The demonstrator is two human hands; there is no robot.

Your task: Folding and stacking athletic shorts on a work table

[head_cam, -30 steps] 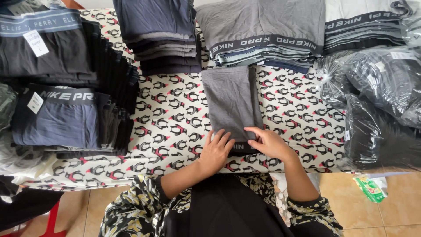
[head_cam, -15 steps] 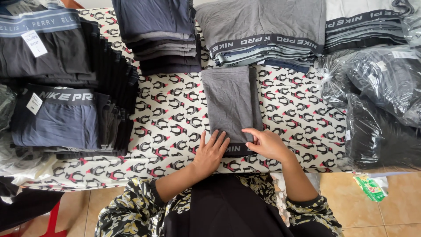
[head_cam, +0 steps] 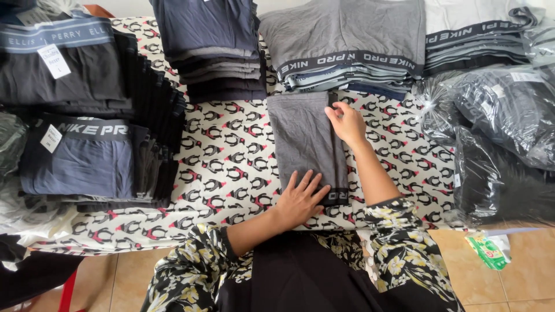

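Note:
A grey folded pair of underwear (head_cam: 303,138) lies lengthwise on the patterned cloth (head_cam: 225,156), its dark waistband at the near end. My left hand (head_cam: 300,199) rests flat on the near end, fingers spread, over the waistband. My right hand (head_cam: 346,122) is at the garment's far right edge, fingers touching the fabric near the top corner. Neither hand grips anything.
Stacks of folded underwear surround the spot: dark ones (head_cam: 214,52) behind left, grey ones (head_cam: 352,52) behind, blue-grey and black stacks (head_cam: 87,156) at left. Plastic-wrapped dark bundles (head_cam: 497,138) lie at right. A small green packet (head_cam: 490,249) sits on the tiled floor.
My right hand slid from the near end of the grey garment up along its right edge to the far end. My left hand stayed pressed on the near end.

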